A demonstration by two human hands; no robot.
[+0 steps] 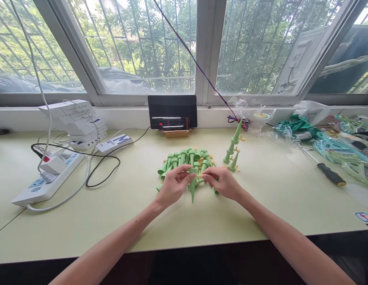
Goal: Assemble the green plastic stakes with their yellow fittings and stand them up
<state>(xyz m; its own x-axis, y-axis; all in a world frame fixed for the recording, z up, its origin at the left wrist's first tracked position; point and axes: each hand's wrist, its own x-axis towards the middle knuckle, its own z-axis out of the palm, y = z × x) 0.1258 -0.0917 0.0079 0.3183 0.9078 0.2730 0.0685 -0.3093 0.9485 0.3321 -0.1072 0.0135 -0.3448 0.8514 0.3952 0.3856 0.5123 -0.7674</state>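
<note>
My left hand [173,185] is closed on a green plastic watering spike [193,191], its narrow tip pointing down above the table. From the right, my right hand [223,183] pinches a small yellow valve [199,176] against the side of that spike. Whether the valve is seated in the spike, I cannot tell. Just behind both hands lies a pile of green spikes [184,157], with yellow valves among them. Farther right, several spikes with valves stand stacked [230,152] point up, and a single spike [233,163] stands close beside them.
A power strip [48,186] with cables and stacked white boxes [81,124] occupy the left. At the back, a phone [175,124] leans before a black tablet [172,105]. A screwdriver [330,173] and plastic-wrapped items [335,146] lie at right.
</note>
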